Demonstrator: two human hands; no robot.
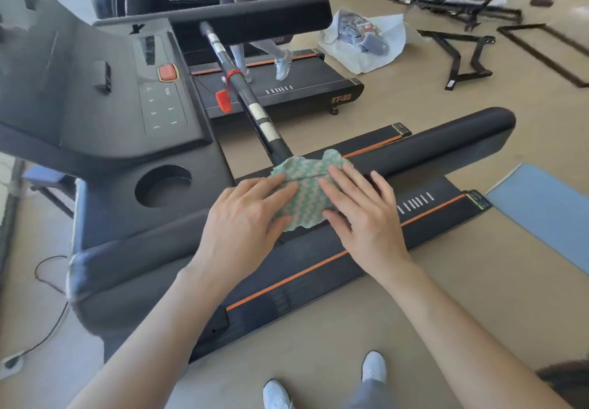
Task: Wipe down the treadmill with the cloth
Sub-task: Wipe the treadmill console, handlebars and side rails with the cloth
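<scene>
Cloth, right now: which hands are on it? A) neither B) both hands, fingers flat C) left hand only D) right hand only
B: the left hand and the right hand both rest with straight fingers on the cloth, atop the treadmill.

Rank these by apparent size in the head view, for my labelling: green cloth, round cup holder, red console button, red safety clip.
1. green cloth, even though it is partly covered
2. round cup holder
3. red console button and red safety clip: these look alike, too close to rank
</scene>
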